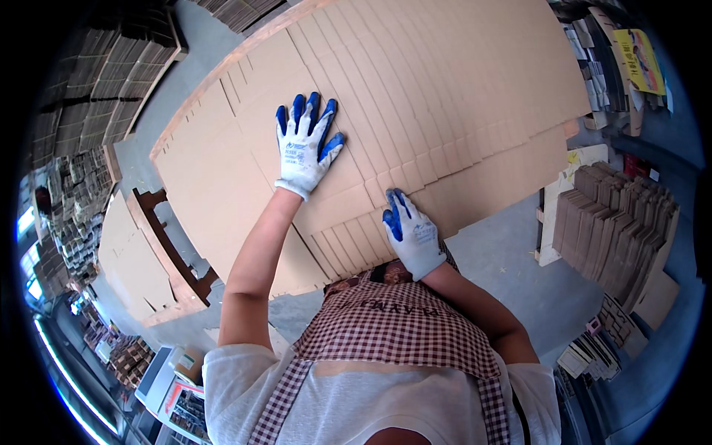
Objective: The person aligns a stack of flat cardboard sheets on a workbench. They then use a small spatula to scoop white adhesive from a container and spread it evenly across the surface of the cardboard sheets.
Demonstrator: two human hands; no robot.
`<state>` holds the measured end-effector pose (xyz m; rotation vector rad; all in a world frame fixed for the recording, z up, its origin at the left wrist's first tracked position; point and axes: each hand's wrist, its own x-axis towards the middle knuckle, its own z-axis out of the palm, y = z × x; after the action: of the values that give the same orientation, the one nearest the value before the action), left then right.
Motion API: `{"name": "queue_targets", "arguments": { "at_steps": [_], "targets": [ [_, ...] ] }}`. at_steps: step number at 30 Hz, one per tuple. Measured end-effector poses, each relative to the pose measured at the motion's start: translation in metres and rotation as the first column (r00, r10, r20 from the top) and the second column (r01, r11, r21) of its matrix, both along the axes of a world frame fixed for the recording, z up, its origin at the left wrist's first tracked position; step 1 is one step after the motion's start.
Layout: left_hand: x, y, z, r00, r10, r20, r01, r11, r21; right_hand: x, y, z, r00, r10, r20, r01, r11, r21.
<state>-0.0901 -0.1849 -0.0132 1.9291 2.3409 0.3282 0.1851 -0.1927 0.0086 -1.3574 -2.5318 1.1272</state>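
Overlapping brown cardboard sheets (415, 81) lie fanned out in front of me, with slits cut along their edges. My left hand (305, 144), in a white glove with blue fingertips, rests flat on the cardboard with its fingers spread. Nearer to my body, my right hand (414, 231) wears a matching glove. Its fingers lie stretched out on the near part of the sheets, close to the stepped edges. Neither hand is wrapped around anything. A checked apron (400, 311) covers my front, just below the near edge of the cardboard.
Bundled cardboard stacks (104, 81) fill the far left. A pallet (170, 252) with a flat sheet on it stands at the left. To the right is a pile of folded brown cardboard (612, 222). A yellow printed sheet (638, 61) shows at the far right, above the grey floor (512, 259).
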Motion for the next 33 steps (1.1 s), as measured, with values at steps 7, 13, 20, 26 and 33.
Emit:
{"name": "queue_targets", "arguments": {
  "at_steps": [7, 13, 20, 26, 33],
  "targets": [
    [0.005, 0.003, -0.014, 1.0, 0.026, -0.007, -0.026, 1.0, -0.003, -0.001, -0.015, -0.01, 0.984, 0.175, 0.035, -0.176, 0.984, 0.032],
    [0.006, 0.002, -0.017, 1.0, 0.03, -0.003, -0.03, 0.999, -0.014, -0.012, -0.013, 0.001, 0.988, -0.119, -0.102, 0.099, 0.979, -0.18],
    [0.002, 0.002, -0.015, 1.0, 0.02, 0.013, -0.02, 1.0, -0.014, -0.029, 0.004, -0.009, 0.806, -0.59, 0.048, 0.477, 0.6, -0.642],
    [0.0, 0.001, -0.012, 1.0, 0.02, 0.011, -0.02, 0.999, -0.025, -0.029, 0.005, -0.013, 0.79, -0.613, 0.016, 0.447, 0.559, -0.698],
    [0.0, -0.002, -0.01, 1.0, -0.015, 0.017, 0.015, 1.0, -0.023, -0.024, -0.01, -0.022, 0.769, -0.639, -0.017, 0.464, 0.576, -0.672]
  ]
}}
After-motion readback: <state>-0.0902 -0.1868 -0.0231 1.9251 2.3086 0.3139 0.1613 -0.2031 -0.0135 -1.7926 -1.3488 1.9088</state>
